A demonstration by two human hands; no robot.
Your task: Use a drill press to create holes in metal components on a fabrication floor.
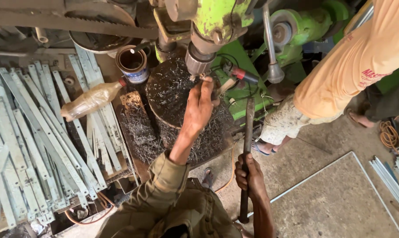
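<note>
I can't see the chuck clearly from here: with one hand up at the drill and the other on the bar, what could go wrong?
1. The left hand sits right at the drill chuck; if it spins, fingers could be caught.
2. Sharp metal swarf covers the round table under that hand.
3. The right hand grips a long metal bar near a bystander's sandalled foot.

The round drill table [164, 94] is buried in dark metal shavings [173, 83]. Beside it a low wooden bench [140, 169] carries more curled shavings [140, 130], a rusty flat plate [132, 102], a plastic bottle [91, 101] lying on its side, and a tin can [132, 64] standing upright. To the left, many pale flat metal strips [36, 145] lie heaped and crossed over one another. The concrete floor [336, 202] on the right bears a thin metal frame [322, 174], a bundle of light rods [391, 178] and a coil of orange cord [388, 134].
</note>
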